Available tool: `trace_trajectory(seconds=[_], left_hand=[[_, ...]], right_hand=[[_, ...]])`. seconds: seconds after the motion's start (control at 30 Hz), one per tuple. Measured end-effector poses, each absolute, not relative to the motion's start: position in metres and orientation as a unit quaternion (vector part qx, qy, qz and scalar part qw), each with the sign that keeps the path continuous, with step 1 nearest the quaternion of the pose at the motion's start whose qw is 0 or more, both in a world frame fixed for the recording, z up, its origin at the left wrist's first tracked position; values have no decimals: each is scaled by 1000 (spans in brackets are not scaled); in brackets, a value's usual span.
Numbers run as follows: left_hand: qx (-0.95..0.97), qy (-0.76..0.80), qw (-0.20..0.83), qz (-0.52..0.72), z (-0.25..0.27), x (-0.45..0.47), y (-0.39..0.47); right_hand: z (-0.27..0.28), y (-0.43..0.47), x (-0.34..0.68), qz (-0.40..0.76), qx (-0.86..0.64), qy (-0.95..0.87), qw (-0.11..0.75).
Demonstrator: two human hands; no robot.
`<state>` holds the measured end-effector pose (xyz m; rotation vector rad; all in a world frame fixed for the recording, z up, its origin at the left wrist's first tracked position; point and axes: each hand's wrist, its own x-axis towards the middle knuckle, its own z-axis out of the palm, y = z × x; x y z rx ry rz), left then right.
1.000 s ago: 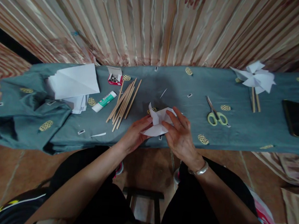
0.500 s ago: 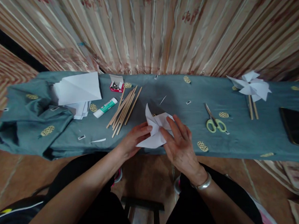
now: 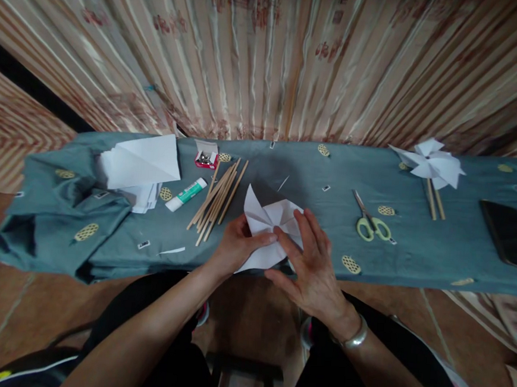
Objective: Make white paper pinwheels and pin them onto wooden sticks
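A white paper pinwheel, its corners folded in to the middle, is held over the front part of the cloth-covered table. My left hand grips it from the left, thumb pressed on the folded centre and the other fingers hidden beneath the paper. On the right side, my right hand has its index fingertip at the centre near the left thumb, with other fingers over the right blade. Its thumb sticks out at the lower edge, apart from the index finger.
Left of the pinwheel lie wooden sticks, a glue stick, a red box of metal pins and white paper sheets. To the right are green-handled scissors, finished pinwheels on sticks and a black phone.
My left thumb has moved from the paper's left edge onto its centre. My right thumb has come out from the paper, while the index finger stays near the middle.
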<state>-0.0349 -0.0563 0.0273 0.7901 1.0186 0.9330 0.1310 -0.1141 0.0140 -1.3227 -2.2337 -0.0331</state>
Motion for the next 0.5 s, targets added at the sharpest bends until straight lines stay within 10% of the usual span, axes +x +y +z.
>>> trace_trajectory(seconds=[0.5], left_hand=[[357, 452, 722, 384, 30, -38, -58]], right_hand=[[23, -124, 132, 23, -478, -817, 321]])
